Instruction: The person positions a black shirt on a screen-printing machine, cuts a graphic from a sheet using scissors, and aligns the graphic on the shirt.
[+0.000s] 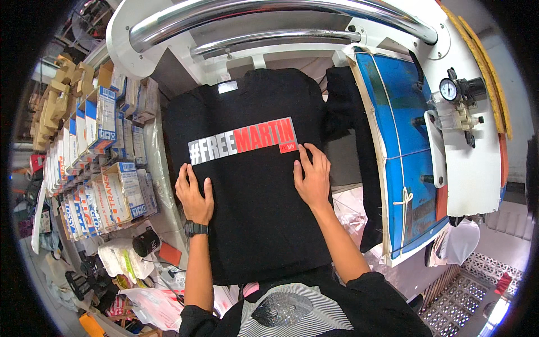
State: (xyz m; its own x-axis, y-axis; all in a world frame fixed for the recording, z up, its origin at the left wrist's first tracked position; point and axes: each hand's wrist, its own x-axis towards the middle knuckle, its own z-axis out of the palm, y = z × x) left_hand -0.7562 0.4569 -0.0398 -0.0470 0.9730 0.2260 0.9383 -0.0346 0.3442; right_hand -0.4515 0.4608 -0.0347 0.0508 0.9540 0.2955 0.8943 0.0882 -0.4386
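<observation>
A black T-shirt (258, 213) lies spread out in front of me, its collar at the far end with a small white label (228, 87). Across its chest rests a clear-edged transfer sheet (211, 149) with white and red lettering, tilted slightly up to the right. The fingertips of my left hand (195, 196) are at the sheet's lower left corner, thumb apart. At the lower right corner, my right hand (314, 177) has its index fingertip by the edge, fingers extended and thumb apart. Neither hand is wrapped around anything. A black watch (196, 228) is on my left wrist.
Chrome bars (281, 19) of a white machine arch across the far side. A blue panel (401, 140) tied with cord stands at right, near a pressure gauge (448, 89). Stacked cardboard boxes (104, 129) fill the left, with plastic-wrapped goods (124, 259) below them.
</observation>
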